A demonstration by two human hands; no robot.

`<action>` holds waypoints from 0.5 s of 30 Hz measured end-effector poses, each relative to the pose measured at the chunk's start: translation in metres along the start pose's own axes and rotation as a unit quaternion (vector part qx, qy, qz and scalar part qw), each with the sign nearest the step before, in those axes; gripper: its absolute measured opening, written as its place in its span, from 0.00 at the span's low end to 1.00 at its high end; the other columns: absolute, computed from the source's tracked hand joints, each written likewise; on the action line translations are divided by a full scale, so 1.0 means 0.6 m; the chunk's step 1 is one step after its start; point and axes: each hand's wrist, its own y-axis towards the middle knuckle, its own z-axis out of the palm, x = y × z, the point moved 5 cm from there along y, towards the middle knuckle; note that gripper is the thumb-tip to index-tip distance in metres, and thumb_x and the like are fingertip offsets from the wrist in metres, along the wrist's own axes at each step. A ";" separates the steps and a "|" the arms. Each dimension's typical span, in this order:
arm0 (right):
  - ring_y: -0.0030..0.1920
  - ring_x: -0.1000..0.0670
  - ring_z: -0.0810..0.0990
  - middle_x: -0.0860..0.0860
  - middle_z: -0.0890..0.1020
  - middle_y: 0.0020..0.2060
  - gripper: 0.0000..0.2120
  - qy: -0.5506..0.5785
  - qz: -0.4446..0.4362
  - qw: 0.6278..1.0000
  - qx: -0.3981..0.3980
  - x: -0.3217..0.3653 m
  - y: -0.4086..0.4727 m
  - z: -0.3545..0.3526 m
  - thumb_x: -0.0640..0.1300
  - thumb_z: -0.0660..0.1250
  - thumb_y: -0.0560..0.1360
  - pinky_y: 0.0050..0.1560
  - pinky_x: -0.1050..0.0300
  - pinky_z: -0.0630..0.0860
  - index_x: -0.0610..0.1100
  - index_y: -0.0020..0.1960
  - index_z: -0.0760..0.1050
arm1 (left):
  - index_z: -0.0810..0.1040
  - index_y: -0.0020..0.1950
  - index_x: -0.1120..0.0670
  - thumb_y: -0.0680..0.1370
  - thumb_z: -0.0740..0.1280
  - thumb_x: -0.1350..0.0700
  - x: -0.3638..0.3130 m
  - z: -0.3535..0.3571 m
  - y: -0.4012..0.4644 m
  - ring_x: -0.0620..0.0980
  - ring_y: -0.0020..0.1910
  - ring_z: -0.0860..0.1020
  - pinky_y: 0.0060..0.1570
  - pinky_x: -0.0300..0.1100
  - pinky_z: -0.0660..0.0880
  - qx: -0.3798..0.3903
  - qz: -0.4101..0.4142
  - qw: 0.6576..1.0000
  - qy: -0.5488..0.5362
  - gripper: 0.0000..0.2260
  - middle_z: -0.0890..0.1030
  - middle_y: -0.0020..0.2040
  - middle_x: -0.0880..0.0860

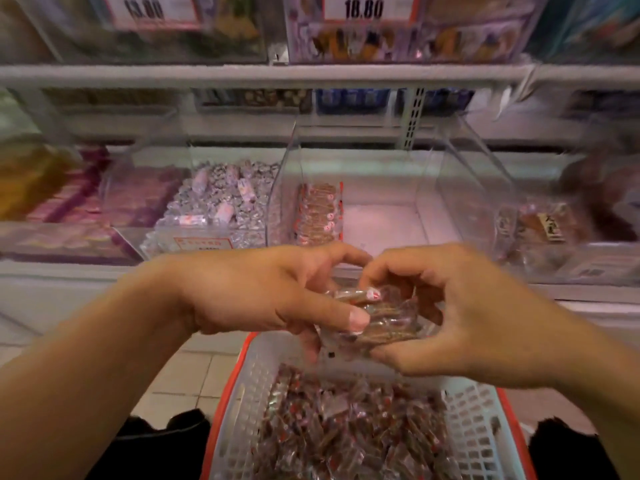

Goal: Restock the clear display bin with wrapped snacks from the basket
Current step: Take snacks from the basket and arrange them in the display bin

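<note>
Above the basket (242, 386), I am gathering a small stack of wrapped snacks (377, 317) between both hands, the left hand (263, 292) curling thumb and fingers over the top, the right hand (446, 313) cupping them from below. The clear display bin (381, 216) sits just ahead, with one row standing along its left wall. I am judging it best to square the packets first, then stand them beside that row.

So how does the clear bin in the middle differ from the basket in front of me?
The bin has clear solid walls; the basket is white lattice with an orange rim. The bin holds one row of snacks along its left wall; the basket is heaped. Both hold the same wrapped snacks.
</note>
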 end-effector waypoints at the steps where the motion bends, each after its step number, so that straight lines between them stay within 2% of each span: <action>1: 0.33 0.54 0.79 0.53 0.82 0.36 0.15 -0.022 -0.011 1.000 -0.013 0.007 0.017 -0.020 0.46 0.80 0.63 0.34 0.58 0.76 0.51 0.47 0.79 | 0.70 0.67 0.51 0.77 0.70 0.55 -0.016 -0.017 0.001 0.46 0.40 0.82 0.37 0.40 0.80 -0.027 0.014 1.000 0.002 0.19 0.84 0.47 0.54; 3: 0.31 0.55 0.78 0.51 0.83 0.35 0.14 -0.044 -0.007 0.997 -0.068 0.005 0.054 -0.067 0.45 0.80 0.63 0.32 0.58 0.74 0.50 0.45 0.79 | 0.78 0.58 0.47 0.76 0.70 0.46 -0.045 -0.063 0.003 0.48 0.44 0.83 0.36 0.39 0.79 -0.137 0.053 0.988 0.044 0.13 0.85 0.49 0.54; 4: 0.30 0.56 0.77 0.50 0.83 0.35 0.13 -0.038 0.009 0.995 -0.097 -0.003 0.073 -0.092 0.43 0.80 0.64 0.32 0.59 0.74 0.49 0.44 0.80 | 0.80 0.52 0.45 0.76 0.69 0.42 -0.057 -0.090 0.000 0.46 0.43 0.83 0.34 0.37 0.77 -0.223 0.081 0.966 0.098 0.09 0.85 0.47 0.52; 5: 0.30 0.58 0.77 0.50 0.84 0.35 0.12 -0.030 0.027 0.992 -0.118 -0.014 0.092 -0.113 0.41 0.80 0.64 0.32 0.61 0.74 0.49 0.44 0.80 | 0.81 0.45 0.44 0.75 0.68 0.41 -0.066 -0.120 -0.008 0.42 0.38 0.82 0.32 0.34 0.74 -0.320 0.110 0.926 0.167 0.08 0.85 0.42 0.49; 6: 0.30 0.59 0.78 0.51 0.84 0.34 0.11 -0.029 0.046 0.990 -0.128 -0.028 0.111 -0.129 0.41 0.79 0.64 0.32 0.64 0.74 0.48 0.44 0.81 | 0.79 0.40 0.45 0.75 0.68 0.41 -0.069 -0.147 -0.020 0.39 0.33 0.79 0.30 0.31 0.72 -0.412 0.133 0.865 0.254 0.09 0.83 0.36 0.46; 7: 0.29 0.60 0.78 0.53 0.84 0.33 0.10 -0.034 0.066 0.989 -0.127 -0.042 0.128 -0.137 0.41 0.79 0.64 0.32 0.65 0.74 0.49 0.43 0.82 | 0.76 0.36 0.46 0.75 0.68 0.43 -0.068 -0.165 -0.030 0.39 0.29 0.76 0.31 0.30 0.71 -0.471 0.139 0.797 0.352 0.11 0.80 0.31 0.46; 8: 0.28 0.61 0.77 0.55 0.83 0.31 0.10 -0.037 0.085 0.989 -0.116 -0.057 0.144 -0.139 0.41 0.79 0.64 0.30 0.67 0.73 0.49 0.42 0.82 | 0.74 0.35 0.46 0.75 0.68 0.44 -0.062 -0.174 -0.035 0.40 0.27 0.74 0.36 0.34 0.73 -0.493 0.126 0.741 0.438 0.11 0.76 0.27 0.46; 9: 0.27 0.62 0.76 0.58 0.82 0.29 0.10 -0.034 0.101 0.990 -0.093 -0.070 0.158 -0.132 0.41 0.80 0.63 0.29 0.69 0.71 0.50 0.41 0.82 | 0.71 0.34 0.45 0.74 0.68 0.46 -0.053 -0.178 -0.038 0.41 0.28 0.74 0.41 0.41 0.76 -0.493 0.114 0.708 0.493 0.11 0.74 0.25 0.46; 10: 0.26 0.63 0.75 0.61 0.80 0.26 0.10 -0.027 0.110 0.992 -0.060 -0.080 0.171 -0.119 0.41 0.80 0.64 0.27 0.72 0.68 0.50 0.41 0.82 | 0.69 0.35 0.44 0.73 0.68 0.47 -0.046 -0.179 -0.038 0.42 0.27 0.74 0.44 0.45 0.77 -0.487 0.111 0.697 0.515 0.11 0.74 0.24 0.46; 11: 0.26 0.64 0.74 0.63 0.78 0.26 0.11 -0.019 0.113 0.993 -0.020 -0.089 0.181 -0.102 0.40 0.80 0.64 0.26 0.75 0.66 0.49 0.42 0.82 | 0.68 0.35 0.44 0.72 0.70 0.50 -0.041 -0.180 -0.037 0.43 0.26 0.74 0.40 0.45 0.78 -0.482 0.117 0.700 0.513 0.11 0.74 0.25 0.46; 13: 0.26 0.64 0.75 0.62 0.80 0.29 0.12 -0.022 0.112 0.992 0.050 -0.099 0.200 -0.068 0.42 0.81 0.65 0.25 0.75 0.66 0.49 0.44 0.81 | 0.66 0.36 0.45 0.70 0.72 0.56 -0.040 -0.183 -0.032 0.45 0.24 0.72 0.29 0.35 0.71 -0.478 0.133 0.713 0.495 0.14 0.74 0.25 0.47; 15: 0.28 0.61 0.76 0.57 0.82 0.34 0.12 -0.068 0.106 0.988 0.090 -0.107 0.218 -0.041 0.46 0.82 0.63 0.27 0.70 0.68 0.51 0.43 0.81 | 0.66 0.35 0.47 0.69 0.71 0.62 -0.040 -0.189 -0.026 0.44 0.23 0.68 0.25 0.31 0.64 -0.475 0.144 0.732 0.467 0.16 0.72 0.25 0.46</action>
